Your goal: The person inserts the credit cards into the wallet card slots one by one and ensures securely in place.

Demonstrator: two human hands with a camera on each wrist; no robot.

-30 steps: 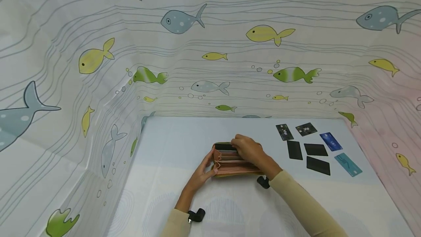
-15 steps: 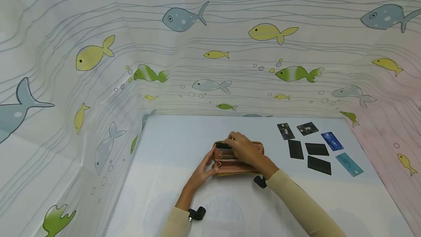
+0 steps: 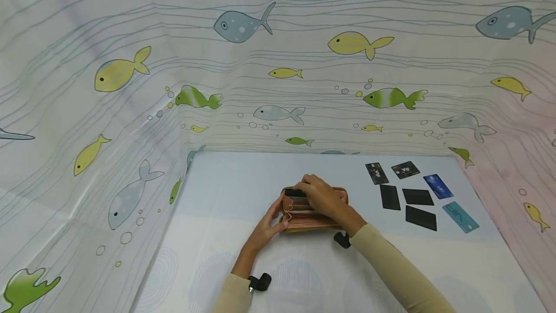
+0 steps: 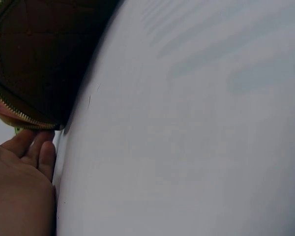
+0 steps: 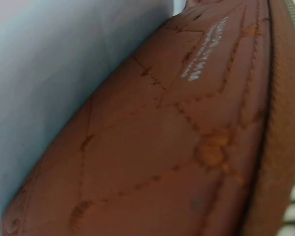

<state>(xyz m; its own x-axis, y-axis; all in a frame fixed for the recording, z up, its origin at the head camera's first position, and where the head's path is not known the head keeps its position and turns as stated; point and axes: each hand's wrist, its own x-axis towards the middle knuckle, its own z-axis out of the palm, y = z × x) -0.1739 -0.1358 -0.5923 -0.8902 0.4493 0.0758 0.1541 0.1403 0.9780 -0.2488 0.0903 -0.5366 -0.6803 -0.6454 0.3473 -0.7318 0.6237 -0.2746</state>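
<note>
An open accordion wallet (image 3: 304,211) is set near the middle of the pale tabletop (image 3: 243,177), its pleated pink compartments spread upward toward the head camera. It is steadied at its left end by the left hand (image 3: 266,228), whose fingers are curled against the wallet's edge with the thumb on the near side, apparently so that the pockets are kept fanned apart. The right hand (image 3: 323,198) is laid over the wallet's top; its fingertips are bent down onto a dark card (image 3: 295,192) that stands in the rearmost pocket, seemingly pinched, though the exact grip is hidden beneath the knuckles. From the right wrist view the wallet's outer skin is seen to be brown-orange, quilted with diamond stitching, bearing a small pale stamped mark, and edged by a zip. The same zip teeth are caught in the left wrist view above the left fingers (image 4: 37,152). Well apart, toward the right side of the table, seven loose cards (image 3: 417,197) are laid out in rough rows, mostly black, two blue. A fish-printed curtain (image 3: 278,62) is hung around the table.
</note>
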